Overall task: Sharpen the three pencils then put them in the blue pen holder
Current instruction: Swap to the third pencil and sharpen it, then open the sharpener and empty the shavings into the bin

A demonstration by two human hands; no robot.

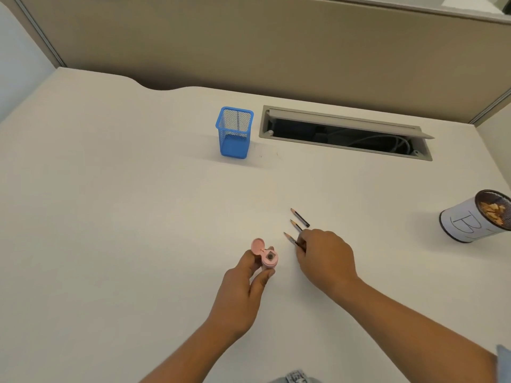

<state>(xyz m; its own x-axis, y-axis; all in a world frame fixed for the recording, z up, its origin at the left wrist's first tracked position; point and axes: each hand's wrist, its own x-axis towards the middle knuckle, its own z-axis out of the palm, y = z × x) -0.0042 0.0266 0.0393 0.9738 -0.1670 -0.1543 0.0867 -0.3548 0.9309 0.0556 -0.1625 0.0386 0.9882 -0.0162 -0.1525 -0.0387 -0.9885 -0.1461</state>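
Note:
Three short dark pencils lie side by side on the white desk, tips pointing up-left: the far pencil [300, 217], the middle pencil [295, 225] and the near pencil [292, 240]. My right hand [326, 258] covers the back ends of the middle and near pencils, its fingers closed on the near pencil. My left hand [249, 275] holds a pink sharpener [268, 258] with its round lid flipped open. The blue mesh pen holder [234, 132] stands upright at the back of the desk and looks empty.
A cable slot [345, 134] with its flap raised opens in the desk right of the holder. A white-wrapped cup [470, 219] with pencil shavings inside stands at the right edge. A beige partition runs behind the desk.

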